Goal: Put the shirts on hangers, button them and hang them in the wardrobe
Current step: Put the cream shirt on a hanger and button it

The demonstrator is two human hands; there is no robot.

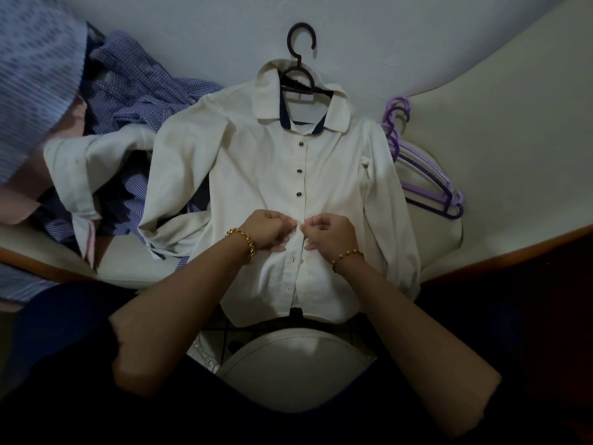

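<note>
A white long-sleeved shirt [256, 162] lies flat on the bed, its front facing up, on a dark hanger [300, 62] whose hook sticks out above the collar. Three dark buttons down the placket look fastened. My left hand [268, 229] and my right hand [332, 234] meet at the placket just below the third button, and each pinches an edge of the shirt front there. The button between my fingers is hidden. Lower down, two small buttons show on the placket, which gapes at the hem.
A heap of blue checked and striped shirts [128, 101] lies at the left, partly under the white shirt's sleeve. Several purple hangers [423, 175] lie at the right. The bed's wooden edge [513, 248] runs along the right. A white round seat [295, 367] is below.
</note>
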